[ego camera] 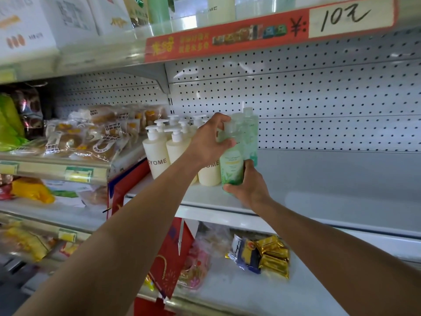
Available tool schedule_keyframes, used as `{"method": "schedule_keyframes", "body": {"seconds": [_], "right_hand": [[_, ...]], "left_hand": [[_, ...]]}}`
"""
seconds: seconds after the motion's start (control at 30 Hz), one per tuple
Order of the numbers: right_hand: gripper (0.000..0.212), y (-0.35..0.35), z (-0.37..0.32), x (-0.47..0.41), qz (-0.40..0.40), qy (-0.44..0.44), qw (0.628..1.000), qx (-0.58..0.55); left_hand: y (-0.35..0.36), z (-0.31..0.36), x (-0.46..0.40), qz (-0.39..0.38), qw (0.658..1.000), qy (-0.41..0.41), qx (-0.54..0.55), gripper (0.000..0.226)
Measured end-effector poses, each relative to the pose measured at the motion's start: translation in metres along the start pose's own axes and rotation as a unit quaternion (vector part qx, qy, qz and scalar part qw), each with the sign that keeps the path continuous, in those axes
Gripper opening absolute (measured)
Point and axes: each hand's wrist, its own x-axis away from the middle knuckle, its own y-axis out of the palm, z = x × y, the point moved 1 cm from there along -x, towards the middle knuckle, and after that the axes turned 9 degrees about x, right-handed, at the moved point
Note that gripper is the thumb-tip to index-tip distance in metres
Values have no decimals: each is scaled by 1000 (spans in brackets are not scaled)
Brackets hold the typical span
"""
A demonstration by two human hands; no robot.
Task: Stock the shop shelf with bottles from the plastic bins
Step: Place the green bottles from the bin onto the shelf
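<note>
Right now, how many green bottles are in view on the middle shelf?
3 visible: front one gripped by both the left hand and right hand; two more lined up behind it. Others may be hidden.

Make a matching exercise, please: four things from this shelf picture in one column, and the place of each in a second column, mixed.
Things:
1. green bottle
2. cream pump bottles
3. gold snack packets
4. handwritten price sign

Places:
A. on the shelf below
B. on the upper shelf's edge
C. held in both hands
D. standing on the middle shelf, left of the hands

Pairs: 1-C, 2-D, 3-A, 4-B
</note>
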Motion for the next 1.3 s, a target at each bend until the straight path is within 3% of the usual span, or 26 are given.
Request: {"method": "schedule_keyframes", "body": {"seconds": [0.4, 0.5, 0.63, 0.73, 0.97, 1.13, 1.3], "right_hand": [[61, 0, -6, 9, -3, 26, 999, 20], [56, -8, -1, 22, 0, 11, 999, 48], [45, -31, 11, 50, -8, -54, 984, 168], [39, -45, 17, 73, 6, -100, 964, 245], [32, -49, 40, 136, 23, -161, 938, 307], [32, -15, 80, 185, -67, -143, 934, 321], [34, 25, 139, 227, -166, -68, 940, 291]], "left_hand": [[-2, 1, 4, -23, 1000, -16, 12, 55], [-5, 3, 22, 29, 998, -16, 55, 65], [-5, -7, 65, 87, 996, -13, 1, 41], [4, -18, 101, 38, 999, -27, -19, 25], [43, -54, 177, -61, 990, -60, -113, 25], [86, -89, 242, -137, 978, -120, -104, 25], [126, -128, 300, -187, 957, -216, -54, 24]]}}
